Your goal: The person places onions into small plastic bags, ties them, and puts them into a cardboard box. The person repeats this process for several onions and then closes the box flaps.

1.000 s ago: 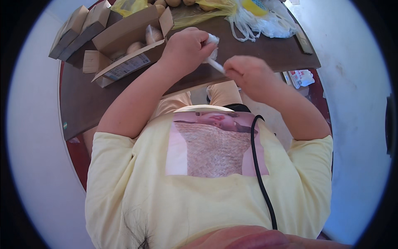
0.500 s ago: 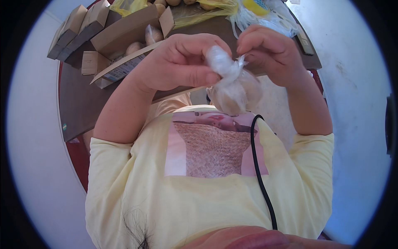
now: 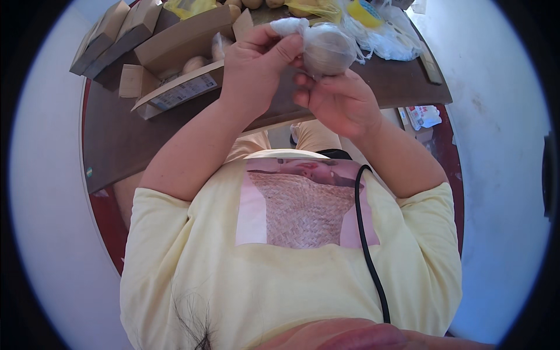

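A round, tan potato (image 3: 328, 51) wrapped in a thin clear plastic bag is held up over the near edge of the table. My left hand (image 3: 256, 67) pinches the bag's gathered white neck (image 3: 290, 27) between thumb and fingers. Beneath the potato, my right hand (image 3: 344, 102) has its fingertips and thumb against the wrapped underside, with the fingers curled. An opened cardboard box (image 3: 175, 93) left of my hands contains a few similar wrapped, round potatoes (image 3: 195, 64), partly hidden by its front wall.
Closed cardboard boxes (image 3: 108, 38) are at the far left of the brown table (image 3: 116, 143). More potatoes (image 3: 252, 3) lie by a yellow plastic bag (image 3: 321, 10) at the back. Clear plastic bags (image 3: 394, 38) are heaped at the back right. A black cable (image 3: 367, 251) hangs down my shirt.
Both hands have moved away from my body with the bagged potato. It has swung up from hanging below the bag's neck, and my right hand has gone from the neck to underneath it.
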`<state>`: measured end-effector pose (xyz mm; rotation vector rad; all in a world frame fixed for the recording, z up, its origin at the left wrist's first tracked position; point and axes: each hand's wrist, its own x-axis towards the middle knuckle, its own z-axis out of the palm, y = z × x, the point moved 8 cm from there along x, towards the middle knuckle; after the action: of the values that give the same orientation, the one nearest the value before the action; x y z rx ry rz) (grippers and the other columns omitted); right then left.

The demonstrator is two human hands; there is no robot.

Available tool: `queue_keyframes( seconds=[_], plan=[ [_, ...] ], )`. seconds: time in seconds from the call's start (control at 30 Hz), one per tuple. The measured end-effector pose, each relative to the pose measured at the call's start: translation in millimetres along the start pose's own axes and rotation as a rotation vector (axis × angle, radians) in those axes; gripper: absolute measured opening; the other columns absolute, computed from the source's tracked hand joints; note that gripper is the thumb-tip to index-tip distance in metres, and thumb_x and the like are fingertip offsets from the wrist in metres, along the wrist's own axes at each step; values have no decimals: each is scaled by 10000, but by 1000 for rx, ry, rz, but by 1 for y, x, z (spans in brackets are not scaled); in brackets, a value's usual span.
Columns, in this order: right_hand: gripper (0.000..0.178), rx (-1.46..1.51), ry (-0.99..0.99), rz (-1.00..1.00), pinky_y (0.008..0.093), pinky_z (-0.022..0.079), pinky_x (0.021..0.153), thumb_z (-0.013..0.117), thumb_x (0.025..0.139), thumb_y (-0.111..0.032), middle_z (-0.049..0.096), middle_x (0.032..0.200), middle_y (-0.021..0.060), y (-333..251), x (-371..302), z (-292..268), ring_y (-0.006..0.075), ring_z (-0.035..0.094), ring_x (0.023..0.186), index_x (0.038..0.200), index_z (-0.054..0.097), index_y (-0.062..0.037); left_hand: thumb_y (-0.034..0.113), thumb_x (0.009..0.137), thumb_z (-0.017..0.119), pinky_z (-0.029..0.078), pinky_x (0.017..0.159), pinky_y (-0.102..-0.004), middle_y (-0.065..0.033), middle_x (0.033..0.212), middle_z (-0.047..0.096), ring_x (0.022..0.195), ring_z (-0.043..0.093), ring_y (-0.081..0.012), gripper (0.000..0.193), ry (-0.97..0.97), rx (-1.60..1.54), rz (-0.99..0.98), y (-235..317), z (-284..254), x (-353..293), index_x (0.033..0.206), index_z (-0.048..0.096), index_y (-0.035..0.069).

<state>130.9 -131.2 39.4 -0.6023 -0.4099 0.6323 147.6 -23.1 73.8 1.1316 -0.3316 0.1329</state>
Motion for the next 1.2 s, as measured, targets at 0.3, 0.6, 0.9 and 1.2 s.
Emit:
queue_keyframes(
  seconds=[0.3,0.6,0.9,1.2],
  plan=[
    [406,54,-96,84,343,446,780,600,888,-377,592,1060,13,5,2,2,132,543,920,1182,544,-103,63,860,648,510,699,-235,-60,904,644,766,615,-123,145,-2,50,-117,-2,-13,-2,964,556,21],
    [316,-80,6,26,323,453,720,623,879,-320,578,955,-1,2,35,21,120,537,836,1095,569,-96,51,839,674,501,657,-211,-50,941,627,748,604,-97,269,62,834,365,55,-33,-2,1082,561,29],
    [359,-683,-41,-37,253,474,608,744,793,-219,613,912,33,5,133,99,103,566,706,1041,571,-25,240,867,653,514,764,-269,-89,1007,620,852,614,-140,407,40,393,18,134,-63,3,1152,528,-22],
    [167,-1212,-8,615,308,451,598,629,854,-208,572,827,10,99,187,68,129,528,715,942,624,-66,229,846,635,472,813,-249,-28,1037,609,883,583,-97,356,104,570,-507,100,-222,9,1125,566,20]
  ],
)
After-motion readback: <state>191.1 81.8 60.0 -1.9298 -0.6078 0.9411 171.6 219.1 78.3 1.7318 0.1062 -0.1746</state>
